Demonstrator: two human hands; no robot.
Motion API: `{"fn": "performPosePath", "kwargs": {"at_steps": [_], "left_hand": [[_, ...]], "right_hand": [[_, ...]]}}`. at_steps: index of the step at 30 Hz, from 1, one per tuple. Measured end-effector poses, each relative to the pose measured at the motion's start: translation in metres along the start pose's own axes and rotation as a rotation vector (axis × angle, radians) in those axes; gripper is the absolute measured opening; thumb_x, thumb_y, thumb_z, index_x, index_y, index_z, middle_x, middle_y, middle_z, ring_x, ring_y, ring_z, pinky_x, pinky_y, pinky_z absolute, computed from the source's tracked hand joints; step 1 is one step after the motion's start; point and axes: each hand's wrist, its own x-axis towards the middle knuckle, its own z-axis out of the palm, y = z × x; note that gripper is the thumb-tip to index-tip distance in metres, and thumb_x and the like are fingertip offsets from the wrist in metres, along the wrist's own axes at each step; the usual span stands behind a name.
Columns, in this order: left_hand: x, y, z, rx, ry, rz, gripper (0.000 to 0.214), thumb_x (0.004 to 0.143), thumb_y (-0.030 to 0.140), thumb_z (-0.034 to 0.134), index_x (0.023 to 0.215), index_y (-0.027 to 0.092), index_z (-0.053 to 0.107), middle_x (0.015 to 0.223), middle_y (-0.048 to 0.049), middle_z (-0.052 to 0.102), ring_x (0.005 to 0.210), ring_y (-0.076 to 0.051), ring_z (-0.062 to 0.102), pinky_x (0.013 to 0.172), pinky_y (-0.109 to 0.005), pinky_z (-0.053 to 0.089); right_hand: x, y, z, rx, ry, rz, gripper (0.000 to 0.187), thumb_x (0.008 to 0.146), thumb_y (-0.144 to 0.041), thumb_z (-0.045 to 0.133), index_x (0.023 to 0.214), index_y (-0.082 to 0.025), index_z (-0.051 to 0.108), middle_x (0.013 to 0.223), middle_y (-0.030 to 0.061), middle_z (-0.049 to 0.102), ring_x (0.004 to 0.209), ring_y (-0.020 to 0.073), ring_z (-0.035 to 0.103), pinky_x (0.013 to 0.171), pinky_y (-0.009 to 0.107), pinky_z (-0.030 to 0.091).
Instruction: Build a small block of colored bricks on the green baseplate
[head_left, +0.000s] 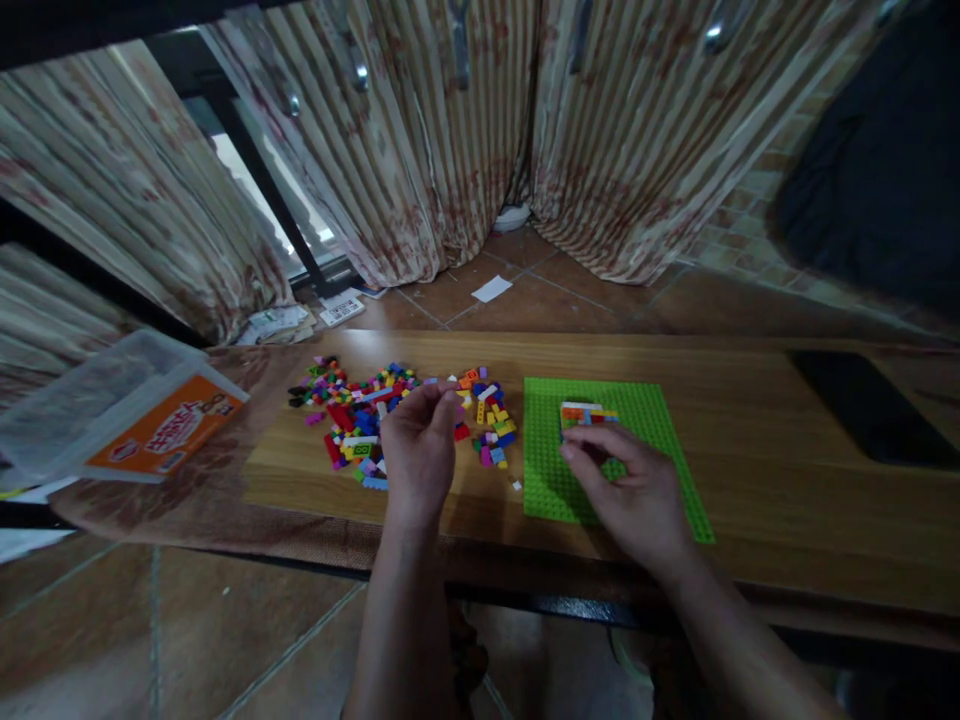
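Note:
My left hand (418, 445) is raised over the right part of a pile of loose toy building bricks (364, 418). Its thumb and fingers are pressed together, and whatever may be between them is hidden. On the green baseplate (544, 470) stands a small brick build (581, 410) with white, orange, blue and yellow pieces; its near side is covered by my fingers. My right hand (634, 490) is over the baseplate, thumb and index finger pinched at the near left corner of the build. Any piece in that pinch is too small to make out.
A clear plastic box (97, 400) with an orange label lies at the left end of the wooden table (757, 480). A dark flat device (874, 408) rests on the right. Striped curtains (450, 150) hang behind, and a white paper (492, 289) is on the floor.

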Motion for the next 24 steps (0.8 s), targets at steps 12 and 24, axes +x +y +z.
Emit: {"fn": "performPosePath", "kwargs": {"at_steps": [12,24], "left_hand": [[0.001,0.0,-0.003,-0.115,0.001,-0.008,0.01,0.073,0.022,0.067,0.08,0.015,0.07,0.072,0.0011,0.066,0.063,-0.008,0.056,0.06,-0.019,0.044],[0.004,-0.006,-0.006,-0.19,-0.021,-0.014,0.009,0.072,0.02,0.067,0.078,0.015,0.07,0.072,0.0007,0.067,0.064,-0.009,0.057,0.062,-0.02,0.045]], "right_hand": [[-0.017,0.004,0.053,-0.414,-0.283,-0.219,0.023,0.085,-0.031,0.064,0.103,-0.019,0.065,0.093,0.0056,0.068,0.088,0.0239,0.059,0.08,0.039,0.047],[-0.006,0.011,0.067,-0.479,-0.174,-0.235,0.022,0.088,-0.034,0.06,0.102,-0.019,0.067,0.094,0.0057,0.068,0.089,0.0232,0.06,0.079,0.036,0.046]]}}
